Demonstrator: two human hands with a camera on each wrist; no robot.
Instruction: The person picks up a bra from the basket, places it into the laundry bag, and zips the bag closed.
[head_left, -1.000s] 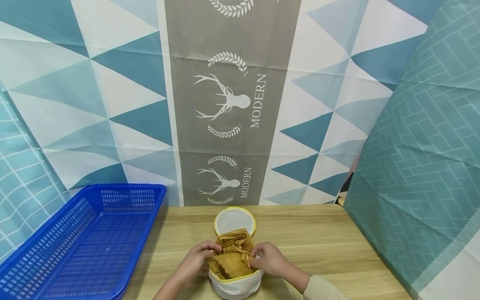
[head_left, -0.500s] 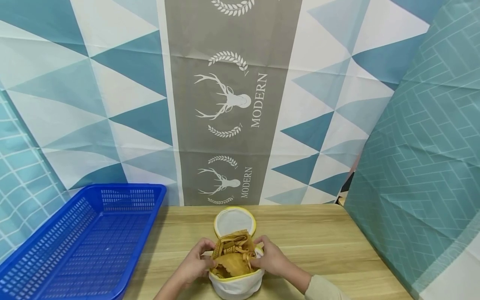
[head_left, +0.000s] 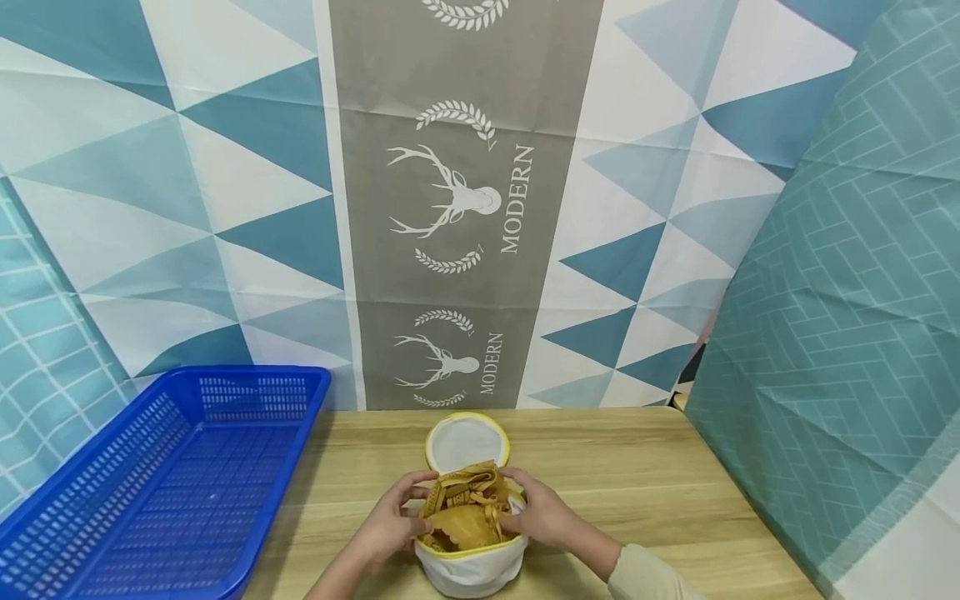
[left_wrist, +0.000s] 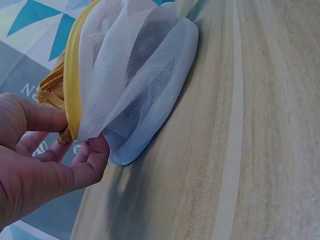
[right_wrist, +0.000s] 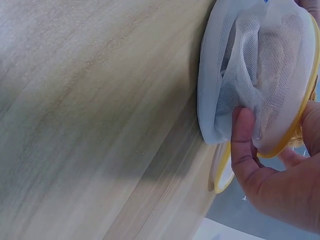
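A white mesh laundry bag [head_left: 471,573] with a yellow zip rim stands on the table, its round lid [head_left: 467,444] folded back behind it. A mustard-yellow lacy cloth garment with straps [head_left: 467,527] is bunched inside and rises above the rim. My left hand [head_left: 395,518] holds the bag's left side; in the left wrist view its thumb lies at the zip rim and other fingers curl against the mesh [left_wrist: 120,75]. On the opposite side my right hand [head_left: 546,512] holds the rim, with a finger curled on the outer mesh [right_wrist: 280,70]. The garment hides some fingertips.
A blue plastic basket [head_left: 300,450] stands to the left on the wooden table [head_left: 637,475]. Patterned cloth [head_left: 450,275] hangs behind the table. A teal cloth [head_left: 840,333] hangs along the right side.
Both hands have shifted from the garment's sides to the bag's rim, with their index fingers reaching farther back. The bag and garment have hardly moved.
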